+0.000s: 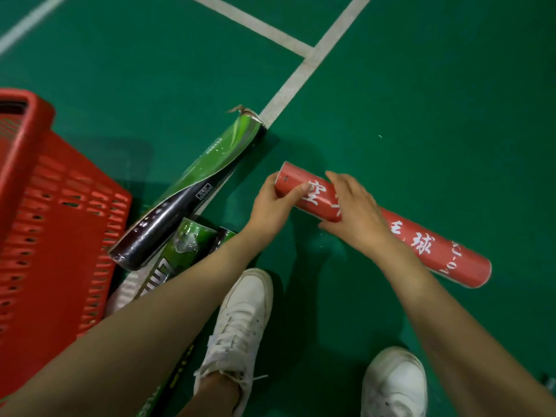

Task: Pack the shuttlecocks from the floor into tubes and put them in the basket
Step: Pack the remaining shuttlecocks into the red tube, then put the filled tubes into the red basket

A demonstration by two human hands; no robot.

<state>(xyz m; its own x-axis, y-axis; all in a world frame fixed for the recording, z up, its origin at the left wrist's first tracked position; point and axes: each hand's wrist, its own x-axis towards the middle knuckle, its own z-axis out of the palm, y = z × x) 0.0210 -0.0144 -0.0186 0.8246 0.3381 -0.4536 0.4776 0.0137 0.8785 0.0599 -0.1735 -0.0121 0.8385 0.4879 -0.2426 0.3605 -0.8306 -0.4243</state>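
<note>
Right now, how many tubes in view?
4: red tube held by left hand and right hand; three green tubes on floor by basket, two partly under left arm. More may be hidden.

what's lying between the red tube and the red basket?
Head view: several green-and-black tubes lie on the floor between the red tube and the basket.

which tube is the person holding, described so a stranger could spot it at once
Start at the red basket on the left of the green floor and pass the green-and-black tubes lying beside it. Further right, the left hand and right hand hold one long tube. It alone is red with white characters.
</note>
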